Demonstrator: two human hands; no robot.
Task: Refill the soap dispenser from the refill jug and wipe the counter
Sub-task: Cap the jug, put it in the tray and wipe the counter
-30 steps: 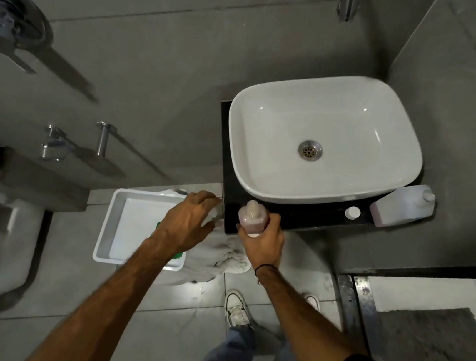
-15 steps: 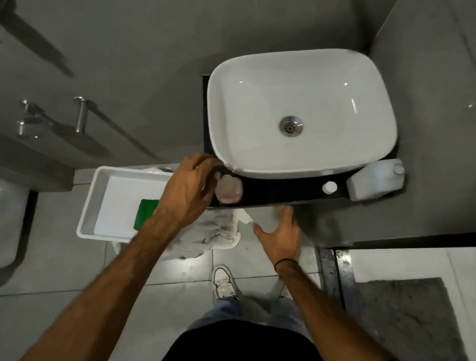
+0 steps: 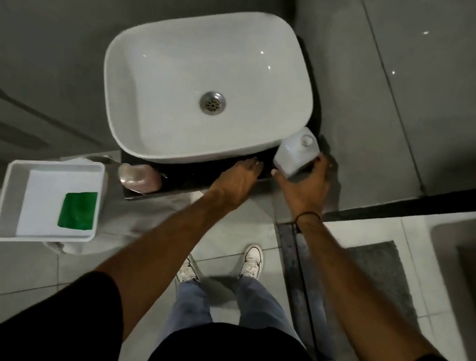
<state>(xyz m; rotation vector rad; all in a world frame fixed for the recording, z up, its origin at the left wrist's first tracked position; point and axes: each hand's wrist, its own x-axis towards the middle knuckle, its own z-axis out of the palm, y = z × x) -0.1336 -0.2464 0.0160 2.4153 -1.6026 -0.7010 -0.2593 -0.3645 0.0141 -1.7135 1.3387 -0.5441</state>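
Observation:
The soap dispenser [image 3: 138, 178], a pinkish bottle, stands on the left end of the dark counter [image 3: 190, 180], with no hand on it. The white refill jug [image 3: 294, 151] sits at the counter's right end beside the basin. My right hand [image 3: 303, 187] wraps around the jug's lower part. My left hand [image 3: 236, 180] lies palm down over the counter's front edge just left of the jug, fingers stretched toward the basin. Whether anything is under those fingers is hidden.
A white basin [image 3: 208, 83] fills most of the counter. Left of it and lower, a white tray [image 3: 12, 193] holds a green sponge [image 3: 78, 209], with a pale cloth [image 3: 160, 215] bunched beside it. A metal floor track [image 3: 297, 251] and grey mat [image 3: 382, 279] lie at the right.
My right hand let go of the soap dispenser and moved right onto the refill jug. My left hand left the dispenser and slid right along the counter. The view shifted.

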